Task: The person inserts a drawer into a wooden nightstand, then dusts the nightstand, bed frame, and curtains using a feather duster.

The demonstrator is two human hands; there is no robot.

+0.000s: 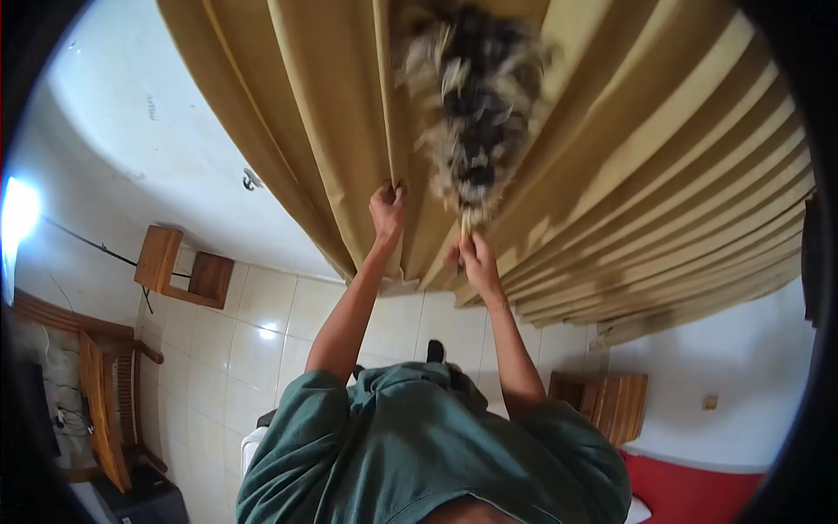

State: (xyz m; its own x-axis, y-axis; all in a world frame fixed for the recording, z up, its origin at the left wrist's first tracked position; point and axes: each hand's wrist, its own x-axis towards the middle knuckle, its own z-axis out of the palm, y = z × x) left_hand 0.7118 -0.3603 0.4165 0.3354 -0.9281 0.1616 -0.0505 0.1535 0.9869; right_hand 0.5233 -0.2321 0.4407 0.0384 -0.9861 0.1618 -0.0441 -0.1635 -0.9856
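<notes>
A long tan curtain point(323, 113) hangs in deep folds before me. My left hand point(387, 212) is closed on one of its folds, pinching the cloth. In my right hand point(477, 262) is the handle of a feather duster point(478, 113), fingers wrapped round it. The duster points up, its dark and pale feathers smeared by motion, in front of the curtain. Whether the feathers touch the cloth I cannot tell.
Wooden box shelves point(183, 269) are at the left wall, with a wooden bench point(105, 393) below them. A small wooden cabinet point(602, 403) and a red bed surface point(690, 489) are at the right. Pale tiles point(262, 336) cover the floor.
</notes>
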